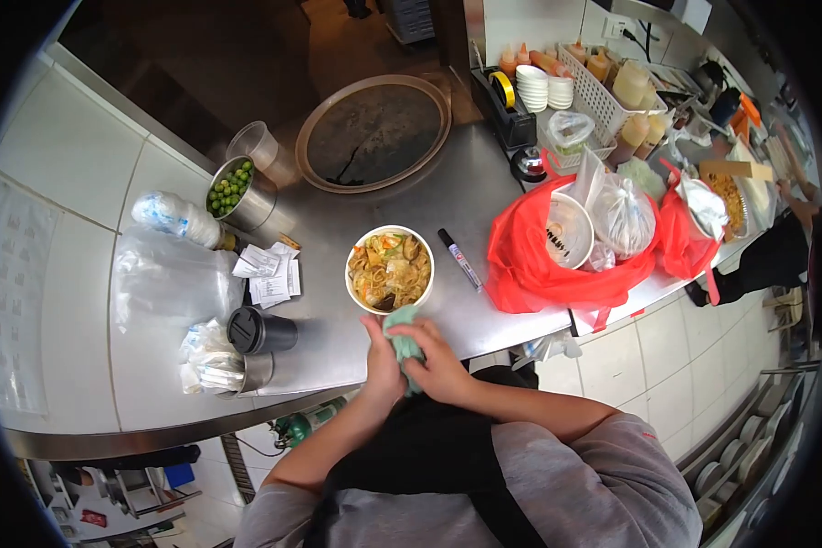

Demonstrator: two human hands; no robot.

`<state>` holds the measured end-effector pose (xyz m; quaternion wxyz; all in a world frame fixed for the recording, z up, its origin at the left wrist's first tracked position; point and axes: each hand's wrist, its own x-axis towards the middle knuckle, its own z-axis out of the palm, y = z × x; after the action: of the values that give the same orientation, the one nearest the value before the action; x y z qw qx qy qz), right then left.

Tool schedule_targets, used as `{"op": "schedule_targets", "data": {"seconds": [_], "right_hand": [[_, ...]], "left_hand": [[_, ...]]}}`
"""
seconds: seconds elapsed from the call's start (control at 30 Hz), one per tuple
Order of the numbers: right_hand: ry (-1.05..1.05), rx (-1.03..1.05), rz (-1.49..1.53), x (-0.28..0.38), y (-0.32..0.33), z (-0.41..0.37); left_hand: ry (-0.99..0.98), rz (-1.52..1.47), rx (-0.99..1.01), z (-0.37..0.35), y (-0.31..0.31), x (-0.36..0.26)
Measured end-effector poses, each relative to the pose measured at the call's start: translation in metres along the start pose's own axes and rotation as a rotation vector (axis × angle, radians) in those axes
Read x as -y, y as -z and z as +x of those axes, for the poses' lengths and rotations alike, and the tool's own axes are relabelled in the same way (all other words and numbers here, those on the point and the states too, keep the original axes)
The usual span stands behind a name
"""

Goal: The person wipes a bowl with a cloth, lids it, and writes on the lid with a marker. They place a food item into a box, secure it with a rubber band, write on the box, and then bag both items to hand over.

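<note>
A white bowl of noodles with vegetables (390,269) stands on the steel counter just in front of me. Close to its near rim, both my hands meet around a crumpled light green cloth (402,324). My left hand (384,358) presses against the cloth from the left, its thumb pointing up toward the bowl. From the right, my right hand (437,363) has its fingers curled over the cloth. The lower folds hang down between the two palms. To the right of the bowl lies a capped marker pen (460,260).
Red plastic bags (521,247) with containers fill the counter's right side. At the back lies a round brown tray (374,132). On the left are a metal container of green citrus fruits (248,205), paper slips (272,279) and a dark cup (260,331). A person (795,237) stands far right.
</note>
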<state>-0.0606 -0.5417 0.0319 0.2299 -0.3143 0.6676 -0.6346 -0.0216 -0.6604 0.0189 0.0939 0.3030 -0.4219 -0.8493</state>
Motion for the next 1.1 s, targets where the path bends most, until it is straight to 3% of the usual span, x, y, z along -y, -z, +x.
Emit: {"op": "schedule_targets", "data": {"seconds": [0.1, 0.17, 0.2, 0.23, 0.27, 0.33, 0.37, 0.4, 0.47, 0.5, 0.57, 0.67, 0.73, 0.8, 0.83, 0.87, 0.93, 0.97, 1.03, 1.07, 1.1], "right_hand": [[0.086, -0.008, -0.054, 0.01, 0.013, -0.004], [0.068, -0.02, -0.051, 0.002, 0.02, -0.012], [0.056, -0.027, -0.045, -0.004, 0.027, -0.015], [0.199, -0.049, -0.266, -0.007, 0.035, -0.019], [0.193, -0.055, -0.279, -0.01, 0.045, -0.024], [0.0, 0.12, -0.23, -0.016, 0.065, -0.041], [-0.141, 0.112, -0.13, -0.017, 0.074, -0.051], [-0.241, 0.102, -0.082, -0.031, 0.082, -0.063], [-0.343, 0.07, -0.162, -0.05, 0.103, -0.09], [-0.441, 0.086, -0.264, -0.056, 0.115, -0.103], [-0.556, 0.055, -0.342, -0.085, 0.138, -0.141], [-0.646, -0.044, -0.46, -0.138, 0.175, -0.215], [-0.921, -0.13, -0.371, -0.176, 0.207, -0.256], [-1.241, -0.321, -0.094, -0.21, 0.254, -0.283], [-1.249, -0.501, -0.085, -0.24, 0.275, -0.3], [-1.138, -0.536, -0.358, -0.281, 0.302, -0.317], [-0.992, -0.729, -0.56, -0.296, 0.351, -0.321], [-0.971, -0.913, -0.523, -0.316, 0.375, -0.32], [-0.864, -1.226, -0.175, -0.376, 0.433, -0.317], [-0.816, -1.365, 0.065, -0.325, 0.448, -0.294], [-0.721, -1.486, -0.143, -0.359, 0.477, -0.288]], "left_hand": [[0.074, 0.009, 0.039, -0.042, 0.011, 0.012], [0.311, 0.597, 0.174, -0.045, 0.047, 0.002], [0.129, 0.684, 0.086, -0.043, 0.054, 0.0], [-0.055, 0.762, -0.004, -0.039, 0.062, -0.002], [0.006, 0.773, -0.087, -0.025, 0.085, -0.008], [-0.2, 0.889, -0.193, -0.006, 0.096, -0.036], [-0.333, 0.999, -0.226, 0.012, 0.114, -0.036], [-0.324, 1.002, -0.209, 0.024, 0.12, -0.038], [-0.431, 1.473, -0.329, 0.041, 0.122, -0.039], [-0.423, 1.478, -0.321, 0.043, 0.122, -0.035], [-0.78, 1.379, -0.282, 0.049, 0.113, -0.029], [-0.814, 1.497, -0.277, 0.041, 0.077, -0.023], [-0.771, 1.578, -0.142, 0.041, 0.068, 0.002], [-0.66, 1.89, -0.099, 0.031, 0.053, 0.023], [-0.734, 1.797, -0.119, 0.028, 0.049, 0.032], [-0.806, 1.707, -0.142, 0.029, 0.05, 0.039], [-0.895, 1.592, -0.236, 0.031, 0.06, 0.048], [-0.916, 1.602, -0.214, 0.031, 0.054, 0.047], [-0.743, 1.217, -0.355, 0.025, 0.041, 0.046], [-0.753, 1.232, -0.351, 0.024, 0.034, 0.046], [-0.73, 1.265, -0.423, 0.023, 0.026, 0.045]]}}
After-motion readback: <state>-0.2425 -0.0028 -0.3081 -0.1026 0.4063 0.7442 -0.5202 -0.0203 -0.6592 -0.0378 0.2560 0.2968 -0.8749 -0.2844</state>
